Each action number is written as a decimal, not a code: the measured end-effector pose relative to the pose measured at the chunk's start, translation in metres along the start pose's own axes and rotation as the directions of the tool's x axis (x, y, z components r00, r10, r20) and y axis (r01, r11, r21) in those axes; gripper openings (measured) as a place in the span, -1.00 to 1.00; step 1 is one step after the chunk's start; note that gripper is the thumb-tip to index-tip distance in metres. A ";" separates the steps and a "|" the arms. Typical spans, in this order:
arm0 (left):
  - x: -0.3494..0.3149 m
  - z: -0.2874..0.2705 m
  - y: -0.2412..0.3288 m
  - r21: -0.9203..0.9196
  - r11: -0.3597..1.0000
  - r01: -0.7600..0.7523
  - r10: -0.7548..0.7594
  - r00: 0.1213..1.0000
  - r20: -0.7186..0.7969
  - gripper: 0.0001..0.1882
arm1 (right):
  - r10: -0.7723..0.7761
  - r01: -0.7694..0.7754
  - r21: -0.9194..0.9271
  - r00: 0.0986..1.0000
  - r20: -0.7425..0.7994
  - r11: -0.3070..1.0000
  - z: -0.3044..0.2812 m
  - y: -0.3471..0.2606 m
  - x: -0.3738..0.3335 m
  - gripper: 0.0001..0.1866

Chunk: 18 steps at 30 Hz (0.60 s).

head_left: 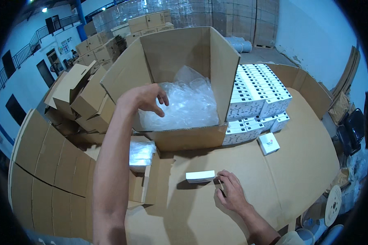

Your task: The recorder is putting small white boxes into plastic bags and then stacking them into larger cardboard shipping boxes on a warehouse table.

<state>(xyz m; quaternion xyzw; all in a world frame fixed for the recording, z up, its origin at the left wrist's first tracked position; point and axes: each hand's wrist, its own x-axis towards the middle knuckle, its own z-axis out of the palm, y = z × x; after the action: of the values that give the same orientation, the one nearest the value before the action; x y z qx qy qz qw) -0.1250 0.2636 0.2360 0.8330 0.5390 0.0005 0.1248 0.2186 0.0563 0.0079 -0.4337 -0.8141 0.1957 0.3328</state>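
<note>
My left hand (151, 100) hangs over the near left part of a large open carton (180, 141), fingers loosely bent and apart, with nothing in them. Crumpled clear plastic bags (184, 104) fill the carton below that hand. My right hand (232, 192) is low over the cardboard-covered table (290, 175), its fingers curved with a gap between thumb and forefinger. Just left of its fingertips is a small white box (200, 176); whether they touch it I cannot tell. Another white box (268, 143) lies farther right, beside the stacks.
Stacked white boxes (257, 94) stand right of the large carton. A smaller open carton (149, 183) with plastic-wrapped items (142, 154) is under my left forearm. Brown cartons (84, 98) pile up at left, beside a wall of flat-sided cartons (49, 171). A black chair (351, 128) stands far right.
</note>
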 end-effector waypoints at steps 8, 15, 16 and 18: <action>0.025 0.029 -0.012 0.191 0.977 0.097 -0.116 0.989 0.091 -0.65 | 0.014 -0.014 -0.014 1.000 0.010 1.000 0.002 -0.002 0.001 -0.54; 0.026 0.021 -0.031 0.045 0.997 0.070 -0.051 0.939 -0.340 -0.75 | 0.021 -0.020 -0.020 0.999 0.032 1.000 0.002 -0.001 0.000 -0.55; 0.026 0.019 -0.031 -0.020 0.998 0.061 -0.064 0.894 -0.443 -0.75 | 0.021 -0.020 -0.021 0.999 0.032 1.000 0.002 -0.001 0.000 -0.55; 0.024 0.015 -0.031 -0.058 0.997 0.057 -0.077 0.874 -0.479 -0.74 | 0.047 -0.045 -0.030 0.997 0.055 0.999 0.001 -0.002 0.000 -0.56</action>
<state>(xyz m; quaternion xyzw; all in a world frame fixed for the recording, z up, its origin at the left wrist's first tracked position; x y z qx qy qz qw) -0.1407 0.2938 0.2114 0.7849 0.5814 0.2143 0.0044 0.2168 0.0552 0.0085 -0.4515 -0.8156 0.2037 0.2991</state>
